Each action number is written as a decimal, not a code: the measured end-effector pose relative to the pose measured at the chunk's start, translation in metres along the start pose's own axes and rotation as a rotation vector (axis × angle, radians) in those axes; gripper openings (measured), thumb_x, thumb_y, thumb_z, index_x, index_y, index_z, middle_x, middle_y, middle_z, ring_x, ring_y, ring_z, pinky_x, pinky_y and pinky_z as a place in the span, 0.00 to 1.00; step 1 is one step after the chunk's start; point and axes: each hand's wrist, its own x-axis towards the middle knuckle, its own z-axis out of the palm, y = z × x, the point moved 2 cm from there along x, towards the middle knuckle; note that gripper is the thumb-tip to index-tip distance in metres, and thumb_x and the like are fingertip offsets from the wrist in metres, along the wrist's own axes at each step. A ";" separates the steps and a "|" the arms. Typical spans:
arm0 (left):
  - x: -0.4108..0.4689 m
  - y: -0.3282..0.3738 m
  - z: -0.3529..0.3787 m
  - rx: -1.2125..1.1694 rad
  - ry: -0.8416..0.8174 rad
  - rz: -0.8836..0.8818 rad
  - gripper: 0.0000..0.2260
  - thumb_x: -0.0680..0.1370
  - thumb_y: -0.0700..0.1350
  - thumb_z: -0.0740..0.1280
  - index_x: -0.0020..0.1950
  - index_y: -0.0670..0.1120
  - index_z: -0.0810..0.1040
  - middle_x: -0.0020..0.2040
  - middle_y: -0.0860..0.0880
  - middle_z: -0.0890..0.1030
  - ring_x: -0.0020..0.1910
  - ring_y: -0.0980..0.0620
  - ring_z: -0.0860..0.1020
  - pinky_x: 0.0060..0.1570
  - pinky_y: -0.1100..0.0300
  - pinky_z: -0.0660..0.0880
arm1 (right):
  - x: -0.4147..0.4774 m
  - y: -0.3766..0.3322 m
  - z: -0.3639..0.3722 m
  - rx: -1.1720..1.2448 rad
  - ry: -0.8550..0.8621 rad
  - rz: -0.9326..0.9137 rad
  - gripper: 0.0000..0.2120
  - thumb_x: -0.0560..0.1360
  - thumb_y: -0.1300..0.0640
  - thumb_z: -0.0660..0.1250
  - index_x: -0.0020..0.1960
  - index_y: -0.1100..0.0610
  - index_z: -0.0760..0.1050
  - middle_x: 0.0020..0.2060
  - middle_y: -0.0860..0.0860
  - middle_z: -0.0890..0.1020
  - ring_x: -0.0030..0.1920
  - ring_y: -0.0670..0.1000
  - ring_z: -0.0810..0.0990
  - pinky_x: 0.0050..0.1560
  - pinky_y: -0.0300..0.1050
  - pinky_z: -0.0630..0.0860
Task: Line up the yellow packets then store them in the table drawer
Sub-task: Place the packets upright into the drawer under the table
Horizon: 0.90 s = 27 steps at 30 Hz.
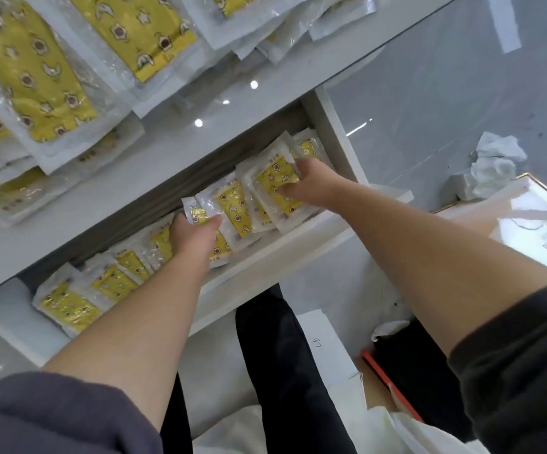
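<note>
Sleeve — packets in drawer — sheet "Lb"

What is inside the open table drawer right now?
A leaning row of yellow packets fills the drawer; the left hand and right hand each grip some. The drawer floor beneath them is covered.

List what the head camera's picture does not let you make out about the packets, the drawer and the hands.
Head view:
- Back of the drawer: hidden under the tabletop.
- Count of drawer packets: they overlap, forearms cover some.
- Fingertips of left hand and right hand: mostly behind those packets.
- Some tabletop packets: cut off by top and left edges.
- Packet print: too small.
</note>
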 end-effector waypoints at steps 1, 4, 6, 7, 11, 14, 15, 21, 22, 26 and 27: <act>-0.002 0.001 0.002 0.030 0.037 0.022 0.31 0.73 0.47 0.75 0.72 0.43 0.66 0.69 0.47 0.71 0.63 0.47 0.73 0.58 0.55 0.72 | 0.003 -0.002 0.002 -0.040 -0.010 -0.016 0.33 0.77 0.54 0.68 0.77 0.60 0.57 0.73 0.56 0.66 0.71 0.57 0.68 0.66 0.47 0.69; -0.008 0.004 0.002 0.134 0.125 0.092 0.30 0.73 0.50 0.74 0.70 0.40 0.68 0.69 0.43 0.71 0.66 0.43 0.72 0.57 0.55 0.71 | 0.010 -0.006 0.006 -0.136 -0.002 -0.021 0.31 0.77 0.55 0.67 0.76 0.59 0.60 0.69 0.56 0.71 0.66 0.56 0.73 0.56 0.44 0.73; -0.008 0.002 -0.003 0.168 0.148 0.120 0.28 0.74 0.53 0.73 0.67 0.40 0.70 0.67 0.43 0.73 0.65 0.42 0.74 0.57 0.54 0.73 | 0.009 -0.007 0.005 -0.202 0.047 -0.008 0.27 0.77 0.54 0.67 0.73 0.58 0.64 0.64 0.55 0.76 0.61 0.56 0.77 0.55 0.46 0.76; -0.008 0.001 -0.007 0.178 0.152 0.117 0.29 0.75 0.54 0.71 0.69 0.40 0.70 0.69 0.43 0.73 0.66 0.41 0.73 0.60 0.52 0.73 | 0.007 -0.006 0.004 -0.232 0.079 0.007 0.24 0.77 0.54 0.66 0.71 0.58 0.67 0.60 0.55 0.78 0.57 0.56 0.78 0.54 0.47 0.78; -0.010 -0.002 -0.030 0.248 0.168 0.086 0.25 0.79 0.52 0.66 0.72 0.41 0.68 0.70 0.42 0.70 0.67 0.40 0.71 0.62 0.50 0.71 | -0.005 -0.006 -0.007 -0.268 0.183 0.061 0.13 0.76 0.55 0.64 0.60 0.57 0.73 0.44 0.52 0.79 0.43 0.54 0.80 0.45 0.52 0.82; -0.006 -0.006 -0.044 0.254 0.177 0.007 0.23 0.80 0.49 0.64 0.72 0.41 0.68 0.69 0.42 0.72 0.65 0.39 0.73 0.62 0.48 0.73 | -0.012 -0.006 -0.015 -0.244 0.190 0.068 0.12 0.78 0.55 0.63 0.60 0.56 0.73 0.45 0.52 0.79 0.44 0.53 0.80 0.46 0.52 0.82; -0.004 -0.007 -0.048 0.259 0.182 -0.022 0.22 0.80 0.48 0.63 0.72 0.42 0.68 0.68 0.42 0.73 0.64 0.39 0.74 0.61 0.47 0.74 | -0.013 -0.004 -0.018 -0.240 0.201 0.072 0.12 0.78 0.55 0.62 0.61 0.56 0.73 0.46 0.52 0.79 0.44 0.54 0.80 0.46 0.52 0.82; 0.001 -0.008 -0.051 0.357 0.203 -0.174 0.22 0.77 0.38 0.60 0.72 0.39 0.64 0.68 0.39 0.72 0.62 0.38 0.75 0.58 0.47 0.75 | -0.015 0.001 -0.026 -0.413 0.271 0.123 0.19 0.76 0.67 0.59 0.66 0.59 0.67 0.47 0.56 0.76 0.46 0.57 0.76 0.42 0.49 0.75; 0.000 -0.007 -0.050 0.402 0.215 -0.213 0.24 0.77 0.39 0.62 0.73 0.38 0.61 0.70 0.38 0.69 0.65 0.37 0.72 0.60 0.46 0.74 | -0.017 -0.001 -0.025 -0.469 0.265 0.146 0.20 0.76 0.67 0.60 0.67 0.61 0.65 0.50 0.57 0.77 0.49 0.58 0.77 0.43 0.49 0.76; -0.018 0.010 -0.047 0.718 0.231 -0.045 0.29 0.75 0.43 0.67 0.73 0.39 0.59 0.72 0.38 0.62 0.70 0.38 0.63 0.63 0.44 0.67 | -0.028 -0.012 -0.023 -0.750 0.275 0.159 0.24 0.75 0.62 0.65 0.69 0.62 0.62 0.54 0.58 0.76 0.53 0.58 0.78 0.44 0.48 0.73; -0.019 0.014 -0.043 0.808 0.211 0.102 0.27 0.76 0.44 0.67 0.72 0.41 0.62 0.72 0.39 0.63 0.70 0.39 0.63 0.63 0.43 0.67 | -0.029 -0.016 -0.022 -0.838 0.292 0.101 0.26 0.75 0.60 0.66 0.70 0.61 0.62 0.56 0.57 0.74 0.55 0.57 0.76 0.46 0.48 0.73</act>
